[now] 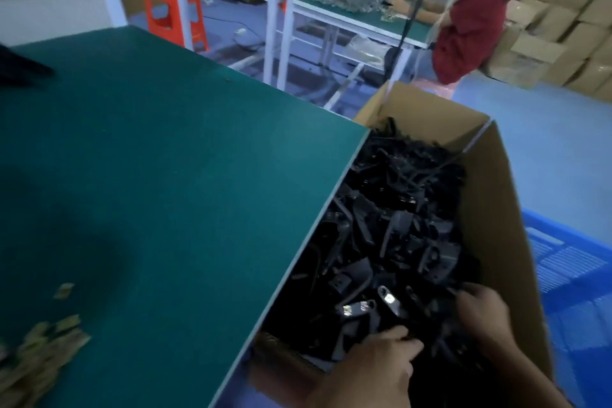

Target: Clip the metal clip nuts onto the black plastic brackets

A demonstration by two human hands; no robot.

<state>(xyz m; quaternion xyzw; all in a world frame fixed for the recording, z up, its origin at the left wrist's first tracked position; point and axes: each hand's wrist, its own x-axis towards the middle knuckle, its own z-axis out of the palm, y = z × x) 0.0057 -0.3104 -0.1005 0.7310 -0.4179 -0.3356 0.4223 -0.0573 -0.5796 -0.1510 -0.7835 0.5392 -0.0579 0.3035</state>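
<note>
A cardboard box (496, 209) beside the green table (149, 159) is heaped with black plastic brackets (397, 235). Two brackets near the front carry shiny metal clip nuts (390, 300). My left hand (381, 361) reaches into the near end of the heap, its fingers curled among the brackets. My right hand (480, 311) is also in the heap, fingers bent round black brackets. The image is blurred, so the exact grip is unclear. A pile of loose brass-coloured clip nuts (43, 351) lies on the table's near left.
A blue plastic crate (576, 291) stands right of the box. Across the aisle are white-framed benches (331, 13), an orange stool (172, 13), stacked cartons (569, 10) and a person in a red top (470, 33). A dark object (20, 66) lies at the table's left edge.
</note>
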